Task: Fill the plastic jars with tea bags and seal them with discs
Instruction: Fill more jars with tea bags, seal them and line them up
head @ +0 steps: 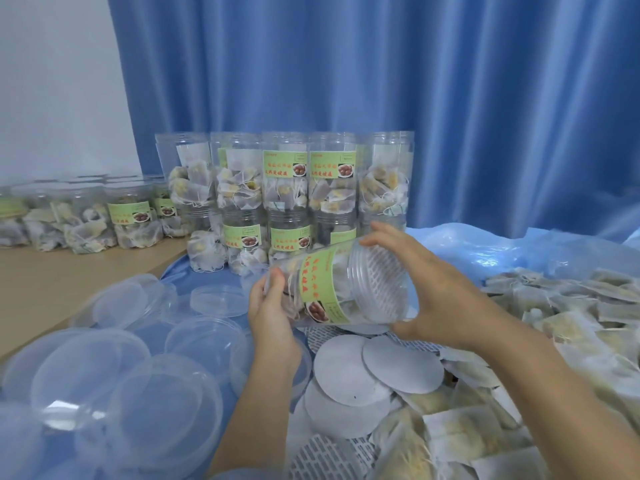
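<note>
I hold a clear plastic jar (332, 285) with a green label tilted on its side in mid-air, filled with tea bags. My left hand (272, 313) grips its bottom end. My right hand (433, 285) curls round its threaded mouth, where a patterned sealing disc (384, 277) sits. White and patterned discs (367, 372) lie in a pile just below the jar. Loose tea bags (540, 327) are heaped on the right.
Filled jars (287, 181) stand stacked in two rows behind, more filled jars (90, 216) on the wooden table at left. Several clear plastic lids (131, 386) lie scattered at front left. A blue curtain (381, 81) hangs behind.
</note>
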`<state>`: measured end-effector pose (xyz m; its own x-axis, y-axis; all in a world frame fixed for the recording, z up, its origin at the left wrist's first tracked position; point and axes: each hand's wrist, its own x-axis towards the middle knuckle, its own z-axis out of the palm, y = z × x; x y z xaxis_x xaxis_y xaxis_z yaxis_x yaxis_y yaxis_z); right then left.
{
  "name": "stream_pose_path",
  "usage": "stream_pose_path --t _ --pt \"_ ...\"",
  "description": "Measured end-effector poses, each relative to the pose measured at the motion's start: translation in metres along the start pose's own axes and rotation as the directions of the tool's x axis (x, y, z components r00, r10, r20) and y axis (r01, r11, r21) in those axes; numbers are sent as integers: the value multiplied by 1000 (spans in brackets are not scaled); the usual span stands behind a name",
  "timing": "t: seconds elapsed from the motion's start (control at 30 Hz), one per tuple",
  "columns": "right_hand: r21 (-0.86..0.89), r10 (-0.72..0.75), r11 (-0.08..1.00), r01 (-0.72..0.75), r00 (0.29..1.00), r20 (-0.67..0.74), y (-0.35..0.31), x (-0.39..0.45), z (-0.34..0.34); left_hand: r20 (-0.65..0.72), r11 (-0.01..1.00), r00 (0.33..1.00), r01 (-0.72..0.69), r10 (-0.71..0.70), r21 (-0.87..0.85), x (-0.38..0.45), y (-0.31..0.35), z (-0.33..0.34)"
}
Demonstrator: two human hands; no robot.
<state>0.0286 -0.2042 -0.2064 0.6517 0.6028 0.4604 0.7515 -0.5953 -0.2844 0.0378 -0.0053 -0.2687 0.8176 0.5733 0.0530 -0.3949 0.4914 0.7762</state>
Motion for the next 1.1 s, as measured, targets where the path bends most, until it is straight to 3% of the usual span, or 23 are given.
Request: stream_pose_path --t 0.07,0.13,0.2,0.27,0.33,0.43,0.53,0.67,0.83,0.93,1.0,1.03,1.1 --pt "36 139 990 -137 988 -65 0 -3 5 8 999 1000 -17 17 30 1 -1 -1" --pt "115 390 918 -379 915 -100 -1 -4 8 22 998 999 -39 37 59 0 -2 0" --pt "195 539 825 -530 842 9 0 -7 7 25 995 998 -54 52 88 -2 -3 3" --pt "244 488 839 -487 871 58 1 -6 6 19 995 998 -54 52 85 -3 -4 5" --pt "310 323 894 -323 945 53 -4 -4 2 9 997 999 -47 46 55 -3 -5 5" --pt "153 178 972 -176 984 -2 -10 -3 1 8 1000 1000 -29 29 5 -3 -4 5" --pt "129 287 955 -267 943 -171 -12 -3 9 2 999 999 -35 35 -3 -5 -2 6" --pt "272 445 880 -390 876 -184 -12 0 23 6 1000 1000 -22 22 -12 -6 -2 8" --pt "633 426 741 -223 885 -186 -20 6 29 70 973 977 207 -200 -101 -9 5 14" --pt "639 330 758 -126 920 -211 -21 5 30 96 964 961 249 -258 93 -16 0 20" --pt "634 333 765 -114 912 -239 -21 3 29 59 937 981 158 -185 313 -19 -7 22" --pt "632 344 767 -110 902 -262 -19 2 30 55 878 997 29 -63 478 -17 -9 21" --pt "626 374 774 -93 865 -334 -17 3 31 207 598 951 -307 232 741 -15 -6 22"
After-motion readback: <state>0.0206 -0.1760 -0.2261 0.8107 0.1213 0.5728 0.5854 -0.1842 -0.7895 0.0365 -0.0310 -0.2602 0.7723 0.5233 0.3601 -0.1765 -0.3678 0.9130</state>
